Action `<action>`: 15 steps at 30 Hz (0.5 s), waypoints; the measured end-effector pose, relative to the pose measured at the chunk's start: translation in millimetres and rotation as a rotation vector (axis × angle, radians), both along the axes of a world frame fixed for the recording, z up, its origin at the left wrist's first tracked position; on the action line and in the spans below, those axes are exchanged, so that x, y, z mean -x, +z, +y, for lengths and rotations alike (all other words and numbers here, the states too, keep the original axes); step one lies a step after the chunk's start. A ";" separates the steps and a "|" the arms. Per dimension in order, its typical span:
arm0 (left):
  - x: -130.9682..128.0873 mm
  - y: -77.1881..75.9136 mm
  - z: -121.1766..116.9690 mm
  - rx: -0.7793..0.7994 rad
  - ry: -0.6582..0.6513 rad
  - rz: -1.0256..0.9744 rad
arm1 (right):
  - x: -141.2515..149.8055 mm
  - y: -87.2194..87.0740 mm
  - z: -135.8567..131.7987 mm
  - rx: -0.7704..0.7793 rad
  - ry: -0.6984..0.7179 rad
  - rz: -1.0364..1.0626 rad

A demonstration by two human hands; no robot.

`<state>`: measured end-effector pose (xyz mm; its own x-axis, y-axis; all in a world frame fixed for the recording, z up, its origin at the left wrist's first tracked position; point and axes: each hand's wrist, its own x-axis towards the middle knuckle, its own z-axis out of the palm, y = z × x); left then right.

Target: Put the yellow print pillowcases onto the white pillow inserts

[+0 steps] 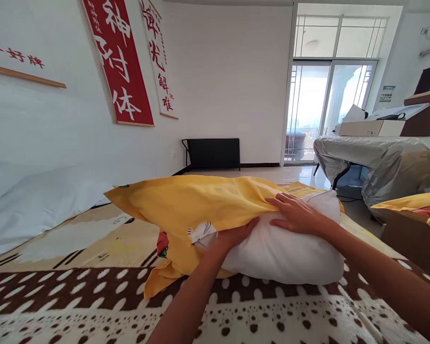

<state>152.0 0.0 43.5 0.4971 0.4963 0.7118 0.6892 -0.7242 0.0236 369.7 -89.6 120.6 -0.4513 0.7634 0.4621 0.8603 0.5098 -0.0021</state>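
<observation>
A white pillow (286,253) lies on the patterned blanket, its left part inside a yellow pillowcase (200,198) with a printed animal face and a red print. The pillow's right end is bare. My left hand (238,232) is at the case's mouth against the pillow; the cloth hides most of its fingers, so its grip cannot be told. My right hand (295,213) lies on top of the pillow, fingers stretched toward the case's edge, thumb apart. Its fingertips touch the yellow cloth.
Under the pillow spreads a brown, cream and beige blanket (93,291). White fabric (28,205) lies along the left wall. Another yellow cloth (408,204) is at the right edge. Beyond stand a plastic-covered table (376,153) with an opened box (361,128) and a black folded frame (213,154).
</observation>
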 end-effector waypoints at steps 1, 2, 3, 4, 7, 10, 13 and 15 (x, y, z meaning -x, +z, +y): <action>1.7 -3.7 -2.8 -0.015 0.006 0.005 | -4.1 -2.2 4.1 0.013 -0.025 -0.050; 4.6 -9.3 -7.7 -0.036 0.002 0.014 | -8.3 -5.5 8.9 0.025 -0.052 -0.070; 8.9 -17.0 -14.5 -0.057 -0.013 0.029 | -12.2 -9.7 14.1 0.039 -0.081 -0.068; 14.2 -26.5 -23.0 -0.088 -0.045 0.058 | -15.5 -14.7 19.3 0.055 -0.110 -0.058; 30.3 -60.4 -53.4 -0.266 -0.233 0.213 | -19.3 -31.0 33.5 0.088 -0.207 -0.071; 36.7 -82.6 -76.7 -0.369 -0.388 0.416 | -13.5 -40.0 42.9 0.081 -0.290 -0.099; 32.7 -81.1 -81.5 -0.226 -0.299 0.461 | -2.1 -32.6 44.9 0.035 -0.342 -0.079; 27.4 -70.5 -75.5 -0.112 -0.183 0.385 | 6.5 -16.7 39.8 -0.012 -0.366 -0.055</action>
<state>124.6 -75.5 -27.1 0.8091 0.3053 0.5021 0.4923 -0.8187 -0.2954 363.1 -49.7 103.9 -0.1733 0.8735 0.4549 0.9844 0.1675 0.0535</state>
